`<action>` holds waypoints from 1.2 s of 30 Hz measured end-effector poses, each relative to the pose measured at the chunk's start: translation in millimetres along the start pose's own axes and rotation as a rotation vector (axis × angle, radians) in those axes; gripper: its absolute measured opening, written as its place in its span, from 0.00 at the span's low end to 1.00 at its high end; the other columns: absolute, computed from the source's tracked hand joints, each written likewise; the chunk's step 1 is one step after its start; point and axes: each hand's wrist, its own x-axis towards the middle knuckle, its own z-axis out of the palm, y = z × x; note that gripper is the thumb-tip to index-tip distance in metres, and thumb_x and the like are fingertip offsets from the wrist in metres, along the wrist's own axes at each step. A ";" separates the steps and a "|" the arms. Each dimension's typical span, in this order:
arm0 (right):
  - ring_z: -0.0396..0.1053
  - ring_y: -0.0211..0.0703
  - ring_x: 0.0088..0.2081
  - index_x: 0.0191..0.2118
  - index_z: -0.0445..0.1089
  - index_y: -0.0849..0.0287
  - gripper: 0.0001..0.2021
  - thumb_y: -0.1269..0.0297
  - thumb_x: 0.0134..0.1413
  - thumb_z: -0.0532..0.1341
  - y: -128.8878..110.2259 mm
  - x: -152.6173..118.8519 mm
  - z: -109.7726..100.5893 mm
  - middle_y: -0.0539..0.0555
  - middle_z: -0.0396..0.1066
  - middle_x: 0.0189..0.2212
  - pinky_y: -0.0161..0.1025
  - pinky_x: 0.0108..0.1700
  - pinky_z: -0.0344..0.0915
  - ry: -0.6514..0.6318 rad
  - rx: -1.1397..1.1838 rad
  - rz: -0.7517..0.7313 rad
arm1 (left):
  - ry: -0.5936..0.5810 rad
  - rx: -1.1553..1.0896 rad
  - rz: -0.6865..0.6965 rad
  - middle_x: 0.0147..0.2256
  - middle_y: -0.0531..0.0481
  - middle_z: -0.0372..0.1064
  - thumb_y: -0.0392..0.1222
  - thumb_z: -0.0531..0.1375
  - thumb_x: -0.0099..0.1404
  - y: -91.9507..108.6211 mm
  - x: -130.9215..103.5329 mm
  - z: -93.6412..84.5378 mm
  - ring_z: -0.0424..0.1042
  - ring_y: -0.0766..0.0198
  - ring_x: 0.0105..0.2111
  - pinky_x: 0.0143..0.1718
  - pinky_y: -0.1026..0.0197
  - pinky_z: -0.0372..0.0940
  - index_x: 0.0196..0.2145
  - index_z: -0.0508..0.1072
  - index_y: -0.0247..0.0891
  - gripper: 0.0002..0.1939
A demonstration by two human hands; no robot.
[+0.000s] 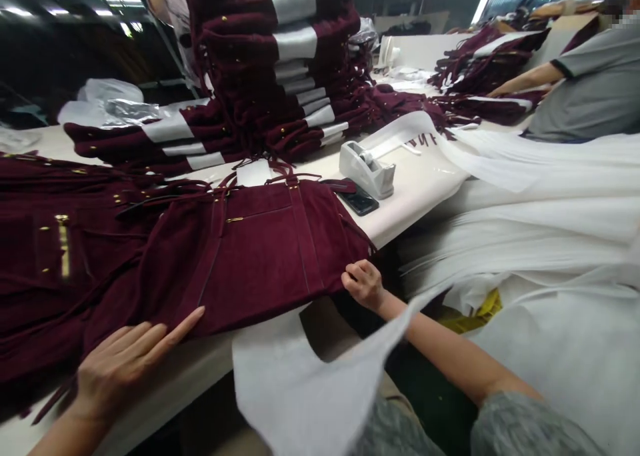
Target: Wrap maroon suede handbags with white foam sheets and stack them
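Observation:
A burgundy suede bag (255, 256) lies flat before me, with a small gold zipper and straps along its far edge. My left hand (125, 363) rests on the near left part of it, fingers extended and the index finger pointing along the fabric. At the bag's lower right corner, my right hand (364, 284) has its fingers curled and closed on the edge. A white sheet (310, 383) hangs over the table edge below the bag, passing near my right forearm.
More burgundy bags (30, 243) lie at the left. Behind stands a tall stack of bags (240, 63) with white bands. A tape dispenser (367, 169) and a phone (361, 201) sit on the table (415, 196). White sheets (550, 229) pile at right; a co-worker (590, 83) reaches over bags.

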 end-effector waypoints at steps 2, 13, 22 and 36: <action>0.68 0.46 0.37 0.37 0.73 0.53 0.14 0.75 0.59 0.52 -7.8 -11.0 14.1 0.57 0.72 0.37 0.45 0.40 0.69 0.072 0.004 0.042 | -0.053 0.081 -0.051 0.20 0.53 0.53 0.34 0.45 0.66 7.8 0.1 -2.2 0.57 0.58 0.21 0.27 0.52 0.59 0.66 0.47 0.61 0.35; 0.67 0.51 0.49 0.45 0.70 0.56 0.09 0.70 0.63 0.55 -65.9 -16.5 -19.1 0.59 0.69 0.46 0.55 0.53 0.65 0.381 0.349 0.396 | -0.118 0.235 -0.176 0.53 0.38 0.61 0.39 0.58 0.66 56.2 -0.2 -11.1 0.68 0.46 0.49 0.50 0.42 0.66 0.67 0.44 0.57 0.38; 0.67 0.50 0.47 0.50 0.62 0.58 0.29 0.52 0.45 0.71 -66.3 -7.3 11.4 0.58 0.66 0.45 0.48 0.49 0.69 0.618 0.582 1.048 | -0.150 0.197 -0.101 0.64 0.38 0.55 0.33 0.50 0.68 49.4 4.0 -6.7 0.61 0.46 0.60 0.59 0.44 0.62 0.66 0.54 0.48 0.30; 0.66 0.32 0.25 0.46 0.67 0.52 0.23 0.58 0.44 0.73 -87.1 16.6 -15.7 0.45 0.71 0.34 0.29 0.22 0.64 0.576 1.448 1.158 | -0.066 0.526 -0.021 0.48 0.32 0.70 0.36 0.56 0.67 36.9 -1.8 6.0 0.75 0.48 0.44 0.44 0.52 0.71 0.68 0.48 0.41 0.35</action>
